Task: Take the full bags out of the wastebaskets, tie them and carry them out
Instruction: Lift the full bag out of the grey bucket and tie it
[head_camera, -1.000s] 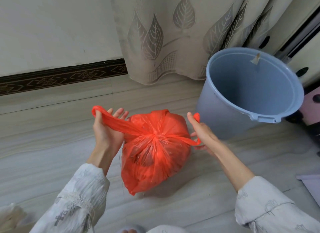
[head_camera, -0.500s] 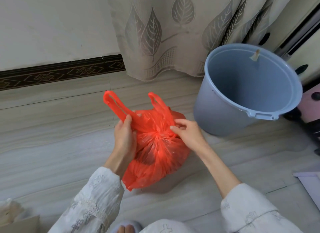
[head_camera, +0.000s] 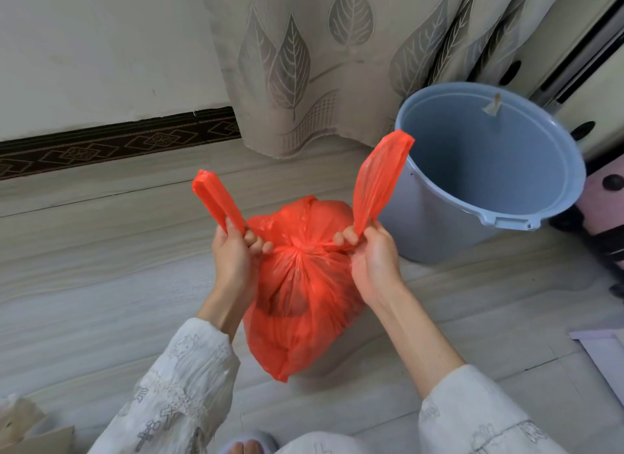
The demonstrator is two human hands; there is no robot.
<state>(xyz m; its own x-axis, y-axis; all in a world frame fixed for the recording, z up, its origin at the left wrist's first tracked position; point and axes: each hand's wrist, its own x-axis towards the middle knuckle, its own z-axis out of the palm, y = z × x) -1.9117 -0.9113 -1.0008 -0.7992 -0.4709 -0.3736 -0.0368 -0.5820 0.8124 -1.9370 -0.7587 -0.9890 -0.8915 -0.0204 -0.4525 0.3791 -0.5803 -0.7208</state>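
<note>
A full red plastic bag (head_camera: 304,305) sits on the pale floor in front of me, its neck gathered into a knot at the top. My left hand (head_camera: 233,251) grips the bag's left handle loop, which sticks up and to the left. The right handle loop stands up beside the bucket, and my right hand (head_camera: 371,254) pinches it at its base. Both hands sit close against the knot, one on each side. The blue wastebasket (head_camera: 435,230) stands to the right of the bag with no liner inside.
A leaf-patterned curtain (head_camera: 337,65) hangs behind the bag and the wastebasket. A dark patterned skirting strip (head_camera: 118,142) runs along the wall at the left. A pink object (head_camera: 604,210) lies right of the bucket, paper (head_camera: 604,355) at the right edge, cardboard (head_camera: 33,436) at the bottom left.
A second ago both handles were stretched wide apart. The hands then crossed them over the bag's top, and now each hand holds a loop upright beside a tightened knot.
</note>
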